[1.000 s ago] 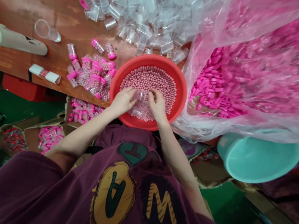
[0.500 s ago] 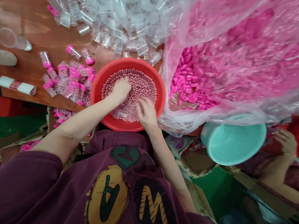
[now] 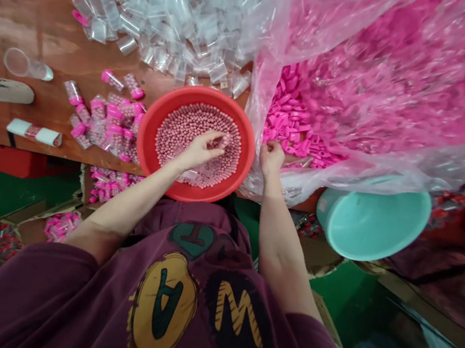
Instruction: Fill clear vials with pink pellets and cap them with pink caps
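Observation:
My left hand [image 3: 204,151] is over the red basin [image 3: 144,142], thumb and fingers closed around a small clear tube [image 3: 225,141] with pink beads in it. Beneath it, pink beads [image 3: 196,124] fill the basin's bottom, and a few clear tubes [image 3: 190,174] lie among them near the front. To the right of the basin, my right hand [image 3: 272,159] is at the front left edge of the pink plastic caps [image 3: 288,115]. Its fingers are curled together, and I cannot make out what lies between them.
Empty clear tubes [image 3: 166,5] are heaped at the back. Left of the basin lie pink-capped tubes of beads [image 3: 113,120]. A plastic bag [image 3: 264,85] surrounds the caps. A turquoise tub [image 3: 376,226] stands at the right edge, beside a partly visible person [image 3: 433,267].
My right hand has left the basin and moved right to the caps. My left hand has lifted slightly and shifted right, now with a bead-filled tube showing in its fingers.

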The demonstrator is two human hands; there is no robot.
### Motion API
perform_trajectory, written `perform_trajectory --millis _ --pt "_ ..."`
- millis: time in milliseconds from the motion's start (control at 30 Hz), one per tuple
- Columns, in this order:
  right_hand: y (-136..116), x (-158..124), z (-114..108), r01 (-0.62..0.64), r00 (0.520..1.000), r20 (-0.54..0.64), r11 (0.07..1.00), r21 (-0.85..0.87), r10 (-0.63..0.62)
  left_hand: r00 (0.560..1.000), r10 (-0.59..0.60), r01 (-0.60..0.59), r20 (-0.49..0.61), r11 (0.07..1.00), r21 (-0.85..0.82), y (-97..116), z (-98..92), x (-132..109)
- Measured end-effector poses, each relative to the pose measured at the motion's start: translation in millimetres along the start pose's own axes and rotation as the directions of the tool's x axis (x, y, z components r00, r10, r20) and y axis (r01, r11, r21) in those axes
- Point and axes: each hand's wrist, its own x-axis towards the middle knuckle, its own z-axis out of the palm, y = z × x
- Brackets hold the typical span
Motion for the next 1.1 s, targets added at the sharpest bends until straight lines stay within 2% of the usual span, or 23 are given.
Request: perform_trajectory --millis 133,233,333,433,500,600,700,800,900,1000,1100 --pt "-0.5 -15.7 -16.0 0.001 0.998 -0.061 0.996 0.090 0.005 0.993 -0.013 0.057 0.114 0.920 -0.387 18.2 -16.8 -20.0" --pt "-10.5 -34.2 -35.8 0.010 0.999 -0.055 0.979 0.202 0.001 0.977 -0.017 0.137 0.210 0.812 -0.567 35.9 -22.6 -33.6" --pt "-39.5 -59.3 -48.4 -0.004 0.997 0.071 0.884 0.467 -0.033 0.968 -0.029 0.195 0.250 0.713 -0.673 48.8 -23.3 -44.2" --pt "-81.8 -86.6 -47.8 -0.102 0.955 0.277 0.759 0.643 -0.106 0.956 -0.064 0.259 0.287 0.645 -0.719 54.3 -21.7 -52.0" --pt "-108.1 -101.4 -41.8 -0.140 0.911 0.383 0.761 0.634 -0.151 0.949 -0.081 0.283 0.304 0.642 -0.712 55.3 -21.1 -55.8" --pt "-133.8 -114.1 -31.8 -0.076 0.865 0.456 0.844 0.531 -0.209 0.948 -0.105 0.291 0.300 0.666 -0.687 55.0 -22.6 -59.4" --pt "-143.3 -117.6 -27.6 0.099 0.825 0.464 0.891 0.443 -0.322 0.946 -0.137 0.309 0.293 0.649 -0.695 53.5 -26.3 -60.9" --pt "-146.0 -118.5 -28.8 0.302 0.761 0.449 0.869 0.393 -0.468 0.935 -0.162 0.345 0.317 0.628 -0.698 51.6 -29.1 -61.6" --pt "-148.5 -120.5 -30.0 0.422 0.716 0.466 0.854 0.304 -0.520 0.932 -0.189 0.359 0.310 0.613 -0.704 49.0 -29.0 -62.9" --pt "-149.4 -122.5 -27.5 0.490 0.695 0.467 0.836 0.247 -0.546 0.942 -0.197 0.334 0.271 0.613 -0.716 45.7 -27.2 -65.8" --pt "-146.6 -122.7 -22.6 0.456 0.737 0.404 0.840 0.294 -0.542 0.964 -0.172 0.267 0.204 0.614 -0.743 42.8 -26.4 -69.3"
